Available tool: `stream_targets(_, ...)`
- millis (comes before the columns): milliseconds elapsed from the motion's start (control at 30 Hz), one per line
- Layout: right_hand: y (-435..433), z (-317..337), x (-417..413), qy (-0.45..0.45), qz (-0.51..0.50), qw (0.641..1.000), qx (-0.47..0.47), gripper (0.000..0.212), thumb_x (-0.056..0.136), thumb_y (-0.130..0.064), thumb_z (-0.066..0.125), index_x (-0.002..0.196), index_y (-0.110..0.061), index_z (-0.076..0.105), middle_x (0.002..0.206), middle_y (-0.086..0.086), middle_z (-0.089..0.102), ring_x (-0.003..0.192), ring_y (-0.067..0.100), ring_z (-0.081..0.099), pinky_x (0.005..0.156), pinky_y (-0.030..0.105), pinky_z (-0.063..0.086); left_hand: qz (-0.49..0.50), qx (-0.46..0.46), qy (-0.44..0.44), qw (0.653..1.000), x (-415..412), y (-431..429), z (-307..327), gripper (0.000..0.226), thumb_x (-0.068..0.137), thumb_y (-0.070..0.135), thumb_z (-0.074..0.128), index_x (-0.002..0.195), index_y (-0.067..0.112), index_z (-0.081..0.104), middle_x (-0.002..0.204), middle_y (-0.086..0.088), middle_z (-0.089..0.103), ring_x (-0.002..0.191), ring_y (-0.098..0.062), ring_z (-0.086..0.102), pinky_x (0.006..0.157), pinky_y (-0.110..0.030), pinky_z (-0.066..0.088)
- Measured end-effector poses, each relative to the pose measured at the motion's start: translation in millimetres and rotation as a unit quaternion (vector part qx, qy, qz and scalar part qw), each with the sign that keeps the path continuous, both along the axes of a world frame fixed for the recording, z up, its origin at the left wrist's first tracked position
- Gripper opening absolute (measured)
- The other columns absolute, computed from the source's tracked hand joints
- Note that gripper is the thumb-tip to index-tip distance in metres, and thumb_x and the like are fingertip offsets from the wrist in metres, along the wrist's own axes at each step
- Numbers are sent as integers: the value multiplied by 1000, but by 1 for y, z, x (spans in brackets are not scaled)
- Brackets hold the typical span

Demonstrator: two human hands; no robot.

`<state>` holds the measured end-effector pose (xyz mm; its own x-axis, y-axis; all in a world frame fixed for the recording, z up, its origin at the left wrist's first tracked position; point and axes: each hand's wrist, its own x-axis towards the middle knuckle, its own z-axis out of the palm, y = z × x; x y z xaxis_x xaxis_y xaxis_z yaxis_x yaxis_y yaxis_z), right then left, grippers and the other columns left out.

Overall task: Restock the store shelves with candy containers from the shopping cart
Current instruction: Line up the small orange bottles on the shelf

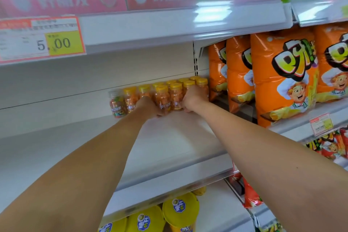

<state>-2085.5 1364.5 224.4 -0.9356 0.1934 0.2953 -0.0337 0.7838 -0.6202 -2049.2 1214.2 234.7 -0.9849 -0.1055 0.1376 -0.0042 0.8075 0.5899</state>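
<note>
Step, judged: setting jars [176, 92] at shelf [169, 141] back, beside orange bags [282, 73] | left hand [148, 106], right hand [194, 98]: each curled round front-row jars | Next, likely: square them flush with the row, release, fetch more.

Containers [176, 92] on shelf [169, 147], seemingly just left of bags [282, 81]

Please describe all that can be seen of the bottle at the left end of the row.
The leftmost bottle looks like clear plastic with a pale cap. Mixed-coloured sweets fill it; a label band wraps its lower part. It stands upright on the white shelf, beside an orange bottle. Neither the left hand nor the right hand touches it.
</note>
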Motion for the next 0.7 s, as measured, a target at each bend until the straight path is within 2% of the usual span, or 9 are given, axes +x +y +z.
stream_targets(133,-4,-8,-10,13,5,999,-53,17,95,-10,51,88,-13,66,98,10,69,87,22,65,74,26,50,6,18,0,1000,-4,-2,-3,34,67,23,84,91,8,66,85,-6,67,80,-16,59,74,-23,44)
stream_targets(267,-3,-8,-8,2,26,999,-27,13,92,-12,58,97,-10,70,101,10,69,95,23,65,80,26,50,10,11,9,1000,-1,0,-3,37,67,25,84,92,4,68,84,-6,65,86,-19,59,75,-24,44)
stream_targets(333,-2,-5,0,-11,41,999,-20,13,91,-12,60,98,-9,70,102,11,69,94,24,66,82,28,52,17,-8,1,1000,0,2,-2,40,67,26,84,95,4,67,83,-6,67,82,-17,62,74,-24,49)
stream_targets(433,3,5,22,-48,87,995,-15,11,86,-12,64,94,-7,68,100,13,69,91,27,67,83,35,56,-1,0,-59,998,15,5,8,39,67,22,82,95,2,66,74,-4,70,64,-8,68,64,-21,56)
stream_targets(500,11,16,48,-57,131,990,-7,9,86,-15,64,81,-8,63,92,14,69,90,29,67,83,38,56,-10,-14,-81,997,31,7,11,39,71,23,78,102,4,63,85,-8,71,79,-16,71,79,-31,58)
stream_targets(567,24,28,79,-32,159,987,15,22,88,-21,62,69,-11,57,80,11,65,87,28,65,75,33,53,-24,-54,-78,995,60,16,16,30,80,26,71,103,9,61,96,-9,66,89,-22,69,86,-36,56)
stream_targets(633,37,35,116,14,161,987,20,28,88,-27,64,75,-3,66,81,14,66,84,28,63,67,31,46,-37,-83,-66,994,98,28,21,27,87,32,63,100,8,63,97,-8,64,88,-22,68,80,-33,56)
stream_targets(700,51,34,153,62,167,984,-25,35,87,-31,66,82,3,69,83,18,69,76,26,64,65,30,46,-53,-84,-8,995,141,38,19,28,93,36,55,86,10,63,87,-6,62,76,-18,63,62,-22,48)
